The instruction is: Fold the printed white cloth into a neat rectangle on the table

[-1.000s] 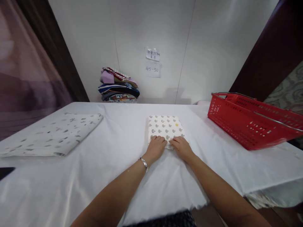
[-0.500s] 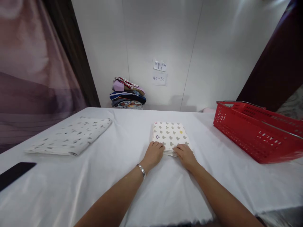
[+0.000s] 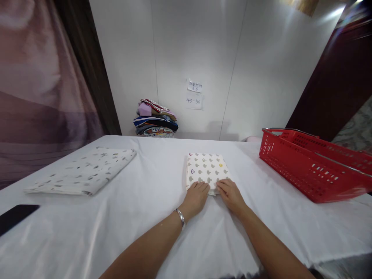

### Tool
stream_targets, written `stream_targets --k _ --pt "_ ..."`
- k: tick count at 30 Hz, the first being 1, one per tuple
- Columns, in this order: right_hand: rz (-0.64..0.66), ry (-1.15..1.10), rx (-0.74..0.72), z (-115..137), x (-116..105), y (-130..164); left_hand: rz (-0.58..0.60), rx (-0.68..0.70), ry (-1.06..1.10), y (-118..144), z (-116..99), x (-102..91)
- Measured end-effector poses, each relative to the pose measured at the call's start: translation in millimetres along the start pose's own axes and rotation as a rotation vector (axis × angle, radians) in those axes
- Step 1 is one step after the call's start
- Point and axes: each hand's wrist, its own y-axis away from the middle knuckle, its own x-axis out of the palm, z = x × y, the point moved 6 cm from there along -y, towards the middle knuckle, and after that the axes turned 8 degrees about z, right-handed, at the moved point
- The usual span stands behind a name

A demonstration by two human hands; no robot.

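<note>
left hand (image 3: 197,196) — palm down, fingers flat | right hand (image 3: 231,194) — same, beside it | forearms extended

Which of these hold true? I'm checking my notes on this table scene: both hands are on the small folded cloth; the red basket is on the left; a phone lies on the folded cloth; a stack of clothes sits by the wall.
1. Both hands rest on the small folded cloth. True: the left hand and right hand lie on its near edge.
2. The red basket is on the left. False: it stands on the right.
3. A phone lies on the folded cloth. False: it lies at the table's far left edge.
4. A stack of clothes sits by the wall. True.
</note>
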Motion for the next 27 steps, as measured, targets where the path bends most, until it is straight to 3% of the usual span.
stream_targets --k 6,13,19,22,27 --pt "-0.018 -0.062 0.116 -22.3 -3.8 6.6 -0.009 -0.004 0.035 0.3 -1.2 -4.4" --pt "-0.032 0.104 0.127 -6.4 1.5 -8.5 -0.009 -0.017 0.049 2.0 -2.1 -6.3" --pt "0.187 0.300 0.325 -20.8 27.0 -19.0 -0.014 -0.005 0.089 2.5 0.1 -9.0" --pt "0.224 0.328 0.351 -26.3 36.3 -14.6 -0.005 -0.047 0.126 1.3 9.9 -11.0" --pt "0.205 0.321 0.366 -26.8 39.5 -9.0 -0.076 -0.260 0.190 2.8 42.3 -15.0"
